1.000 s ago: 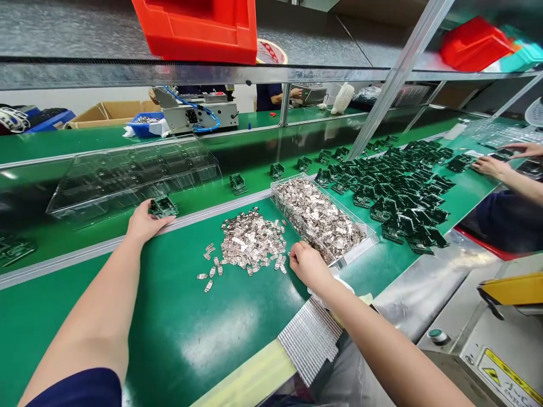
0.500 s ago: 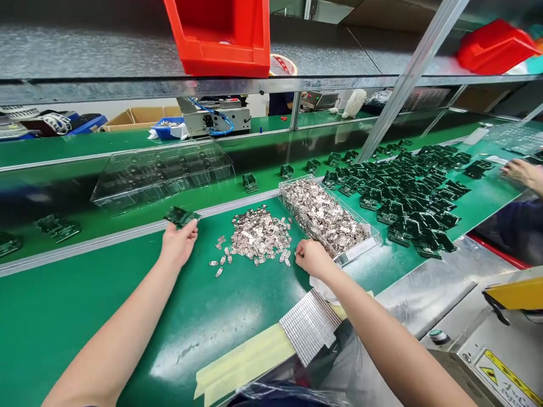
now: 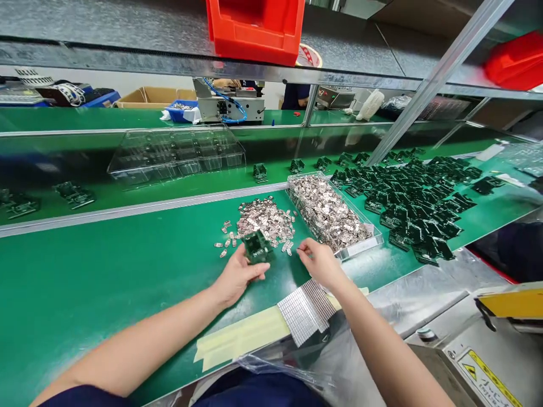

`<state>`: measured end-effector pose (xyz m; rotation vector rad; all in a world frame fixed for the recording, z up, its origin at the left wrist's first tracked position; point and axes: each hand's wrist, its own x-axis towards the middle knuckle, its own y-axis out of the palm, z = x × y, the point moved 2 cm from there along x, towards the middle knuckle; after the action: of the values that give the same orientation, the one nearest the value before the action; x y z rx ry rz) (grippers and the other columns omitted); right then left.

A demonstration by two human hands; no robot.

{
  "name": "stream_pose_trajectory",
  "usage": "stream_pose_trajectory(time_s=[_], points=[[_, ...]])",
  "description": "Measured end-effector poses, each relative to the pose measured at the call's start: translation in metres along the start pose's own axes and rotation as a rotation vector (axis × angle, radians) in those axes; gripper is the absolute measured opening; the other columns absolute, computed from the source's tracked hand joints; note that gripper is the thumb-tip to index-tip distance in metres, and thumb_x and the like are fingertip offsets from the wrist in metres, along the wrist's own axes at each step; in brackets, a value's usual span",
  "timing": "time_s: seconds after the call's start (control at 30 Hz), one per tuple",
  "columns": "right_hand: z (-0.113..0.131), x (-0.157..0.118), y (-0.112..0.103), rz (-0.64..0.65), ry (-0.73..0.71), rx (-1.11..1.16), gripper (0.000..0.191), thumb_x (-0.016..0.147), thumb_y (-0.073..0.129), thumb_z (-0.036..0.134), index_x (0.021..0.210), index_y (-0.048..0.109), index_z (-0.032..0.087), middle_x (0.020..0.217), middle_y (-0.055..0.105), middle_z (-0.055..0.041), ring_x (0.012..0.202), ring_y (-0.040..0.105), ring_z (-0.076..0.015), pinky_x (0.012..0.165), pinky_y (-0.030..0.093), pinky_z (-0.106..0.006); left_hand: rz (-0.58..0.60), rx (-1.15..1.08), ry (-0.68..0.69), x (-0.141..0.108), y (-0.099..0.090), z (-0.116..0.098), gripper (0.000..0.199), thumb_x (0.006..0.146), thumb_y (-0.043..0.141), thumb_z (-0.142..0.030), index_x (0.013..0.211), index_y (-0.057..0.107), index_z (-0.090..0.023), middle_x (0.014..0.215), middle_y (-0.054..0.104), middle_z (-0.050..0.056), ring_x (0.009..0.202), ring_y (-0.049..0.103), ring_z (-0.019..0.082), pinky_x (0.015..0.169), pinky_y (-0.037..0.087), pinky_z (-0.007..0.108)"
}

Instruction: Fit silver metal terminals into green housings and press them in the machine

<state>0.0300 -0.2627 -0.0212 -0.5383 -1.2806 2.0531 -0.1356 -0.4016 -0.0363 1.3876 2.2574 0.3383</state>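
Across green bench (image 3: 106, 257): small metal pieces (image 3: 265, 217); shelf (image 3: 127, 34) above.

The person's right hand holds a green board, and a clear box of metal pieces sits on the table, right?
No: the head view shows the left hand holding the green board; the clear box of metal pieces does sit on the table.

A: Landmark: clear box (image 3: 361, 246), full of small metal pieces (image 3: 328, 212). Left hand (image 3: 237, 276)?
B: Grips a green circuit board (image 3: 257, 249), left of box.
A: Right hand (image 3: 320, 263)?
B: Fingers (image 3: 306, 247) curled in, just beside box's near end; contents unclear.
A: Remainder?
B: Loose metal pieces (image 3: 266, 219) heaped left of box; dark green boards (image 3: 418, 198) piled to its right.
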Motion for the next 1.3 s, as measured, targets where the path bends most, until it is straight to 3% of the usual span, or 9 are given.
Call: stream_pose_trajectory(time_s=[0.17, 0.37, 0.5, 0.9, 1.3], points=[[0.02, -0.058, -0.005, -0.166, -0.118, 0.676, 0.013, 0.088, 0.063, 0.031, 0.086, 0.068, 0.019, 0.078, 0.067, -0.0034, 0.071, 0.065, -0.0182, 0.064, 0.052, -0.027, 0.219, 0.029, 0.002, -0.012, 0.017, 0.014, 0.054, 0.058, 0.087, -0.019, 0.099, 0.052, -0.021, 0.082, 0.066, -0.001, 0.054, 0.063, 0.01, 0.054, 0.054, 0.023], [0.043, -0.084, 0.009, -0.292, -0.142, 0.808, 0.014, 0.09, 0.06, 0.021, 0.093, 0.074, 0.024, 0.09, 0.069, -0.0053, 0.084, 0.065, -0.0191, 0.071, 0.053, -0.03, 0.387, 0.027, 0.034, -0.017, 0.013, 0.022, 0.054, 0.067, 0.081, -0.018, 0.114, 0.054, -0.028, 0.089, 0.066, 0.0, 0.063, 0.067, 0.012, 0.063, 0.057, 0.026], [0.051, -0.085, 0.022, -0.372, 0.01, 0.892, 0.011, 0.084, 0.063, 0.02, 0.088, 0.073, 0.022, 0.079, 0.07, -0.0039, 0.072, 0.066, -0.0186, 0.064, 0.053, -0.029, 0.393, 0.05, 0.041, -0.021, 0.011, 0.024, 0.052, 0.069, 0.08, -0.019, 0.114, 0.057, -0.029, 0.09, 0.066, 0.001, 0.065, 0.068, 0.014, 0.067, 0.057, 0.028], [0.057, -0.093, 0.036, -0.438, 0.118, 0.666, 0.01, 0.084, 0.061, 0.021, 0.084, 0.071, 0.022, 0.079, 0.056, -0.0018, 0.068, 0.051, -0.0161, 0.059, 0.042, -0.026, 0.43, 0.158, 0.092, -0.025, 0.01, 0.028, 0.05, 0.075, 0.075, -0.022, 0.12, 0.054, -0.029, 0.087, 0.066, 0.002, 0.072, 0.067, 0.015, 0.072, 0.055, 0.028], [0.059, -0.092, 0.036, -0.445, 0.15, 0.65, 0.011, 0.083, 0.064, 0.025, 0.072, 0.065, 0.022, 0.074, 0.053, -0.0003, 0.071, 0.049, -0.0175, 0.063, 0.038, -0.028, 0.419, 0.267, 0.098, -0.027, 0.006, 0.033, 0.051, 0.077, 0.073, -0.029, 0.125, 0.054, -0.027, 0.084, 0.067, 0.005, 0.073, 0.066, 0.019, 0.069, 0.054, 0.029]])
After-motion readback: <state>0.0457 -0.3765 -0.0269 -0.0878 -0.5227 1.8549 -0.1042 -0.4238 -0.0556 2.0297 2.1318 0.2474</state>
